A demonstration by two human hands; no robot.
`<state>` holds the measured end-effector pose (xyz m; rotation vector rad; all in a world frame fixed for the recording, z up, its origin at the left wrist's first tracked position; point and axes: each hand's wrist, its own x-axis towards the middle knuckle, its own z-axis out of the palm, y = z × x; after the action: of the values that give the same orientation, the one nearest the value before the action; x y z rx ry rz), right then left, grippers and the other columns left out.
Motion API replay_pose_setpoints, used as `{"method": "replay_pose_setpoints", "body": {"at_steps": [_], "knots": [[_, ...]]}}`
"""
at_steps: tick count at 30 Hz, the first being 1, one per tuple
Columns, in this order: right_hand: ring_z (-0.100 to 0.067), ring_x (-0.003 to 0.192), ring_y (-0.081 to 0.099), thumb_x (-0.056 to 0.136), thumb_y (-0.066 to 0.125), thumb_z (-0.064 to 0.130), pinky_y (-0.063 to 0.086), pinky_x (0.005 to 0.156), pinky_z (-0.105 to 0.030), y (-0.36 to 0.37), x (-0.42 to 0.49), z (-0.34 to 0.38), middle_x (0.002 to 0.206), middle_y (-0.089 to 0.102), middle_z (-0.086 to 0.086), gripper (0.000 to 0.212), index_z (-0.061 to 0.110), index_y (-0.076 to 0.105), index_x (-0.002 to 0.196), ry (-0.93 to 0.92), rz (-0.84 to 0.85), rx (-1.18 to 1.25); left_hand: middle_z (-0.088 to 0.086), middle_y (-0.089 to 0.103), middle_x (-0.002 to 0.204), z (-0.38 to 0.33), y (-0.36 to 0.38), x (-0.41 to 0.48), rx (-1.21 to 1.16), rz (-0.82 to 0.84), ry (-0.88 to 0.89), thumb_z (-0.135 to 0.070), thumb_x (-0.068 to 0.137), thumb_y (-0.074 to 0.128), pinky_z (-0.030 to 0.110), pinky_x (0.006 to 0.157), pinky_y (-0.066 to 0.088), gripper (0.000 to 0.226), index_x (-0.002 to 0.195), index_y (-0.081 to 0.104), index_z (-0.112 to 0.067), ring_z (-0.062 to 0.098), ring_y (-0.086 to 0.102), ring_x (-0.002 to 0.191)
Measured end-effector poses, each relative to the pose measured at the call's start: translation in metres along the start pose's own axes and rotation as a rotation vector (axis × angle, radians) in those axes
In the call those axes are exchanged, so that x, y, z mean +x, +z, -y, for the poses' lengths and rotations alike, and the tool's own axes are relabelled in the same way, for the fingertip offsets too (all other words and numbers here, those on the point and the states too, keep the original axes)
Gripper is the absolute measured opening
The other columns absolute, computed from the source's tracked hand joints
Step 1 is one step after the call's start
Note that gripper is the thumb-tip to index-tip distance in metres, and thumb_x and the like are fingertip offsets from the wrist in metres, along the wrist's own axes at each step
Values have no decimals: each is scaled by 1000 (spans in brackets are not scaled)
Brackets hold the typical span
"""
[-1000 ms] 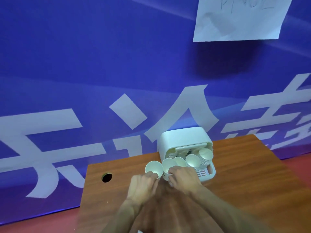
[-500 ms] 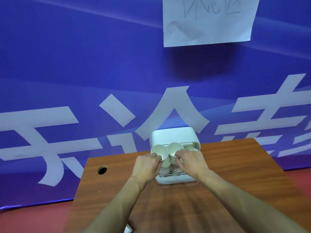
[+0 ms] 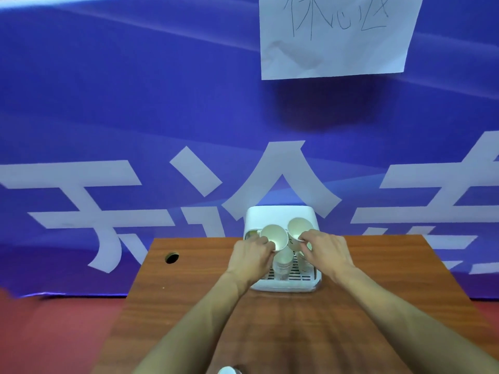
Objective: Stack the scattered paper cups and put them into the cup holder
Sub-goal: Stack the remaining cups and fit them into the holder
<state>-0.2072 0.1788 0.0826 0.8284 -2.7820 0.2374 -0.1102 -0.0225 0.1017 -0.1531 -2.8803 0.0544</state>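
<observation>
Cable hole (image 3: 171, 257) in the table (image 3: 189, 306), at 9 o'clock of the white cup holder (image 3: 280, 215).

Left hand (image 3: 251, 255): fingers curled round the upper cups of the left stack (image 3: 280, 263). Its mouth faces up and its foot is low over the holder's slotted tray.

At that stack's 2 o'clock, almost rim to rim, is the right stack (image 3: 298, 229). The right hand (image 3: 328, 248) pinches it at the rim.

Both stacks are at the holder's open front. Cannot tell whether either is seated.

Risks, as judged:
- The two rims could catch each other going in and tip a stack.
- The pinch could buckle thin paper.
- Loosely nested lower cups could slide off.
- A hard push could shove the light holder toward 12 o'clock.
</observation>
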Motion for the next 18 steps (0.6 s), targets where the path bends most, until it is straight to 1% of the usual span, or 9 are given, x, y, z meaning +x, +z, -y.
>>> {"method": "replay_pose_setpoints", "body": {"at_steps": [3, 6, 8, 10, 11, 13, 15, 16, 18], "knots": [[-13, 79, 68, 96, 49, 49, 43, 59, -28, 7, -3, 2, 94, 68, 13, 21, 34, 64, 96, 16, 2, 16, -2, 62, 89, 4, 2, 1, 17, 22, 1, -38, 97, 43, 30, 53, 35, 26, 93, 64, -23, 22, 57, 96], [-14, 82, 69, 97, 50, 48, 42, 58, -28, 13, -8, 2, 97, 69, 13, 21, 34, 66, 99, 6, 7, 36, -3, 64, 83, 5, 4, 2, 16, 35, -65, -37, 95, 48, 29, 53, 38, 25, 88, 67, -23, 21, 59, 88], [-14, 83, 68, 98, 50, 47, 41, 58, -28, 17, -8, 1, 99, 69, 14, 20, 35, 65, 102, -18, 18, 46, -4, 64, 78, 5, 7, -1, 7, 50, -82, -37, 94, 51, 28, 51, 37, 25, 83, 68, -22, 21, 59, 86], [-14, 85, 68, 99, 49, 47, 40, 59, -28, 22, -7, 1, 101, 69, 15, 20, 36, 65, 104, -40, 41, 66, -5, 64, 75, 7, 11, -5, 20, 65, -79, -35, 92, 53, 26, 49, 35, 24, 80, 70, -22, 19, 59, 88], [-14, 87, 68, 100, 49, 47, 41, 60, -28, 24, -7, 2, 102, 68, 16, 20, 36, 65, 105, -47, 50, 83, -5, 65, 77, 8, 14, -6, 28, 88, -85, -36, 92, 51, 26, 50, 33, 25, 81, 69, -22, 17, 57, 90], [-13, 90, 68, 100, 50, 46, 46, 64, -28, 29, -7, 5, 104, 68, 17, 20, 36, 66, 107, -48, 64, 110, -4, 66, 81, 12, 20, -8, 40, 126, -105, -39, 94, 45, 28, 52, 26, 29, 79, 60, -20, 16, 55, 88], [-11, 94, 66, 100, 52, 44, 49, 66, -29, 33, -6, 7, 106, 68, 19, 19, 37, 67, 109, -45, 77, 120, -3, 64, 80, 15, 24, -8, 32, 146, -123, -41, 95, 44, 29, 52, 22, 31, 72, 48, -22, 17, 53, 84], [-10, 96, 66, 99, 53, 43, 49, 66, -29, 36, -6, 9, 106, 69, 19, 18, 38, 68, 109, -45, 84, 124, -3, 63, 79, 16, 26, -8, 30, 154, -128, -42, 96, 44, 29, 53, 21, 31, 71, 45, -23, 16, 53, 82], [-10, 99, 64, 99, 54, 42, 47, 66, -29, 41, -6, 10, 105, 69, 19, 18, 39, 69, 109, -40, 102, 120, -3, 62, 78, 18, 31, -9, 19, 165, -137, -43, 96, 45, 28, 54, 23, 31, 72, 48, -23, 16, 52, 81]]}}
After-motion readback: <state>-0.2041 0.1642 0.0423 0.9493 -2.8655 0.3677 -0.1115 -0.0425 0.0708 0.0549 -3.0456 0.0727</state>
